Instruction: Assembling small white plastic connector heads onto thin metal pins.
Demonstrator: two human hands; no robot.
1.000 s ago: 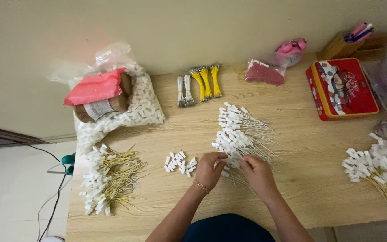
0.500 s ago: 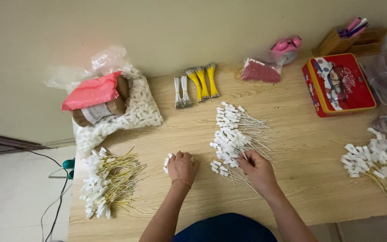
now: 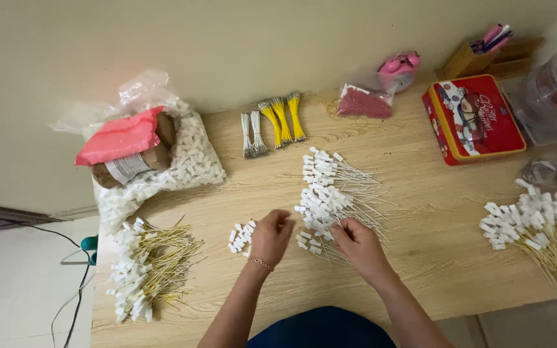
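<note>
Our wooden surface [image 3: 420,212] carries the central pile of white-tagged wires [image 3: 330,187]. Left hand [image 3: 271,237] has come back from the loose white tags [image 3: 242,236], fingers pinched, likely on one tag; can't confirm. Right hand [image 3: 356,243] stays at the pile's near edge, fingers closed on wire.

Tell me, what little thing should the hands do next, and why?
Probably bring the two hands together. The left hand is raised just right of the small pile of loose white caps, fingers pinched as if on one, though I can't see it. The right hand rests on the heap of white-tipped wires. A cap would likely go onto a wire end.
</note>
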